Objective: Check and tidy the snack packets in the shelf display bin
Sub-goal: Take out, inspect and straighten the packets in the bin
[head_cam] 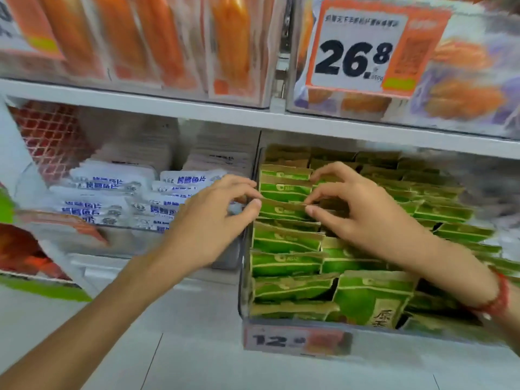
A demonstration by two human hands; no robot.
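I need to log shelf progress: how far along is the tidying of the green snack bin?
Done: the left column of green packets stands in fairly even rows. In hand: the left hand and right hand both pinch one packet in that column. Left: the front-right packets lean unevenly, and the right-side rows look untouched.

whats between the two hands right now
In the head view, a green packet's top edge spans the gap: the left hand pinches its left end and the right hand its right end, inside the bin.

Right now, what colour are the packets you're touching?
Green and tan snack packets, seen from the head camera.
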